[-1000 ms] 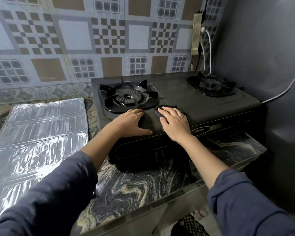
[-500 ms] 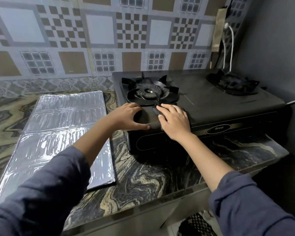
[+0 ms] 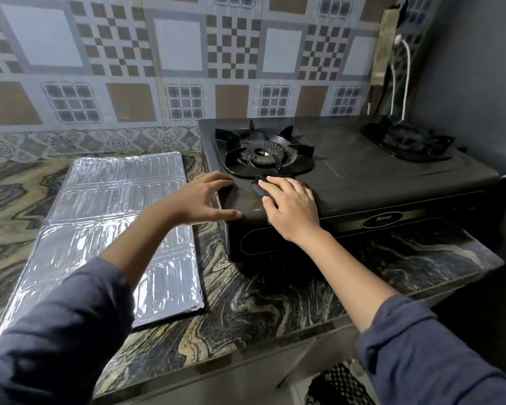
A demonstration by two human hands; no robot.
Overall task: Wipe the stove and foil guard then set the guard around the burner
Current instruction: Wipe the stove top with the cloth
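A black two-burner gas stove [image 3: 362,176] stands on the marbled counter. Its left burner [image 3: 263,154] sits just behind my hands. My right hand [image 3: 292,207] lies flat on a dark cloth [image 3: 259,188] and presses it onto the stove top in front of that burner; only a small edge of the cloth shows past my fingers. My left hand [image 3: 205,198] rests on the stove's front left corner with fingers spread, holding nothing. The silver foil guard [image 3: 105,217] lies flat and folded on the counter to the left of the stove.
The right burner [image 3: 406,140] is at the stove's far right. A white cable [image 3: 406,77] hangs from a wall socket behind it. A tiled wall runs along the back, a dark wall on the right. The counter's front edge [image 3: 246,355] is near my arms.
The view has swung left, so the stove sits further right and more of the foil guard shows. My right hand with the cloth has shifted slightly along the stove front; the left hand stays on the corner.
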